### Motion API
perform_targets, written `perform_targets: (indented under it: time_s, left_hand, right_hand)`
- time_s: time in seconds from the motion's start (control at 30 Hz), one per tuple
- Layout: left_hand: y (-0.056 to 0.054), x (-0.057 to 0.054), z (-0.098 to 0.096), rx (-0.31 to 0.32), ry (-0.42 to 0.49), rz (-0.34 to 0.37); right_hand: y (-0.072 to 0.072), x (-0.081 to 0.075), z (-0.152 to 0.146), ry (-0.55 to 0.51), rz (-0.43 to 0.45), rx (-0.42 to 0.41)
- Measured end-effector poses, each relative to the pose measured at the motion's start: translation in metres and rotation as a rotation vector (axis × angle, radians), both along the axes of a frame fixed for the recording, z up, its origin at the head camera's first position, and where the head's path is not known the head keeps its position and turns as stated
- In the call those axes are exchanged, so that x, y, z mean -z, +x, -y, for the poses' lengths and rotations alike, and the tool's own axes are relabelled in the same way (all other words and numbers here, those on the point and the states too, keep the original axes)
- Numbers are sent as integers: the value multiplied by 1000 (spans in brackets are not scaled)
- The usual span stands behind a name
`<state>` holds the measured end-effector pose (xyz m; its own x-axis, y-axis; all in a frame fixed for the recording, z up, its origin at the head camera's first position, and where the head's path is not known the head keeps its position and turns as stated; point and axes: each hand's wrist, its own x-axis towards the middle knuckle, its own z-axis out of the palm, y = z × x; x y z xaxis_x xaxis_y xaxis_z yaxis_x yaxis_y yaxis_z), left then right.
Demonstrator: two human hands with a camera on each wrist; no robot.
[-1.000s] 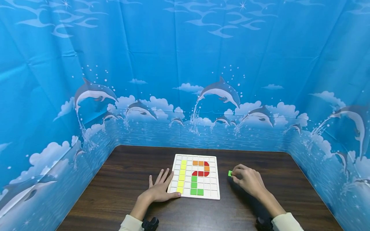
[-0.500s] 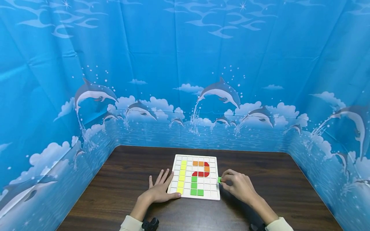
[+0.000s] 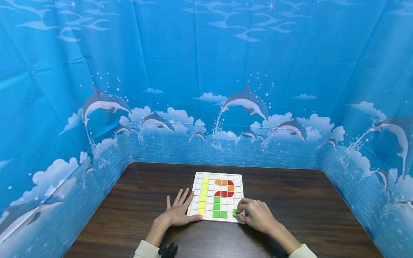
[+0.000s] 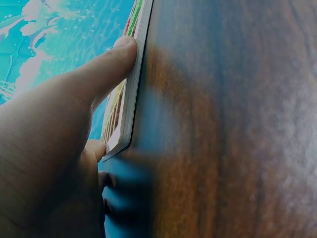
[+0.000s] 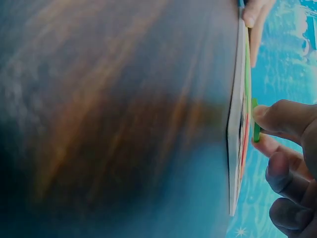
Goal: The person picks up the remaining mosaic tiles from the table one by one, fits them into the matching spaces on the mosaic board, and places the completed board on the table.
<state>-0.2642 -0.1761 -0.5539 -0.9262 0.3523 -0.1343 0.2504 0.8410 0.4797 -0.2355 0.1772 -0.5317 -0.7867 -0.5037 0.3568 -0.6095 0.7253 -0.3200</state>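
A white square grid board [image 3: 209, 207] lies on the table, bearing a column of yellow tiles [image 3: 203, 198] and a bent figure of orange tiles [image 3: 221, 182], red pieces [image 3: 224, 194] and green tiles [image 3: 216, 206]. My left hand [image 3: 176, 214] rests spread at the board's left side, thumb on its near edge. Between thumb and fingertips my right hand [image 3: 256, 215] pinches a loose green tile [image 3: 234, 213] close over the board's near right corner. In the right wrist view that green tile [image 5: 256, 121] appears edge-on, slightly apart from the board's surface.
The dark wooden table [image 3: 145, 186] extends around the board on all sides. A blue curtain [image 3: 167, 89] printed with dolphins and clouds hangs along the table's back and sides. A black wrist strap [image 3: 167, 250] sits at the left sleeve.
My right hand has carried the green tile leftward and nearer, from the table right of the board to above the board's near right corner. The left hand and board have stayed put.
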Motion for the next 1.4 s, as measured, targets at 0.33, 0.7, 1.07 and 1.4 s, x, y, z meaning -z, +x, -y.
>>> perform_targets:
  time_s: [0.33,0.7,1.07,1.4]
  left_hand:
    - [0,-3,-1,2,-4,-10]
    - [-2,2,0,10,-10,5]
    - [-3,1,-1,-1,-8,11]
    - [-4,7,-1,-11,-27,11]
  right_hand:
    - [0,0,6,38,65,-49]
    - [1,-7,7,102,72,-140]
    - [2,-8,3,128,169,-158]
    - [3,-5,4,85,216,-124]
